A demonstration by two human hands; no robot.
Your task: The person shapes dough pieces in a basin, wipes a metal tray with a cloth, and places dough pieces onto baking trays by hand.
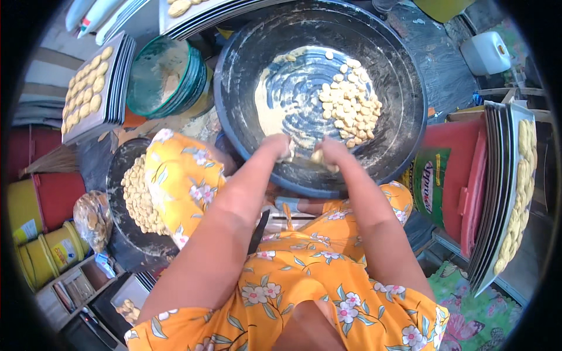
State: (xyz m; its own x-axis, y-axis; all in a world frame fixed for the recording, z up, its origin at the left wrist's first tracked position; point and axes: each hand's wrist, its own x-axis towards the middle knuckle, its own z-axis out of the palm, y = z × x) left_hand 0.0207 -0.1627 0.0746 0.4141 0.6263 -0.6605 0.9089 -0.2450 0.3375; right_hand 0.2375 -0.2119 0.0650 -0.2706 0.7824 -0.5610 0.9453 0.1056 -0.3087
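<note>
A wide black basin (404,76) stands before me, its inner wall dusted with flour. Many small pale dough pieces (351,108) lie heaped in its right half, and loose flour (268,111) covers part of the left. My left hand (277,146) is closed over the near side of the basin, with a bit of pale dough showing at its fingertips. Close by on the right, my right hand (333,151) is closed around a piece of dough (318,157). Motion blurs the space between the hands, so I cannot tell whether one strand joins them.
Left of my knee, a black tub (112,196) holds more dough pieces (139,196). Stacked trays with shaped dough stand at left (86,93) and right (515,193). Green buckets (133,88), a red bin (456,158), a white jug (486,54) and yellow buckets (52,254) surround me.
</note>
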